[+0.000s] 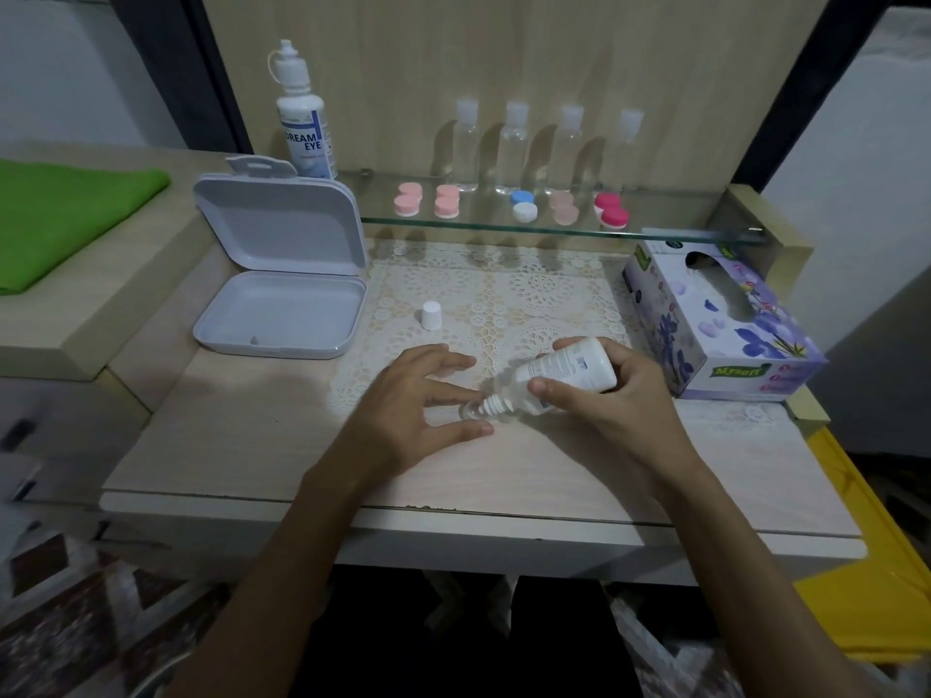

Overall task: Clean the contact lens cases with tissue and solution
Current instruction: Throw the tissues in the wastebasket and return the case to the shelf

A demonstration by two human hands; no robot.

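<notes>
My right hand (609,400) grips a white solution bottle (564,377), tipped so its nozzle points down-left. The nozzle sits over a small clear contact lens case (476,410) on the table, which my left hand (418,395) pinches between thumb and forefinger. The bottle's white cap (431,315) stands alone on the lace mat. A purple tissue box (720,319) lies to the right. Several coloured lens cases (524,206) line the glass shelf.
An open white plastic box (282,294) sits at the left with a larger solution bottle (302,128) behind it. Several clear small bottles (516,143) stand along the back of the shelf. A green cloth (65,214) lies on the left ledge.
</notes>
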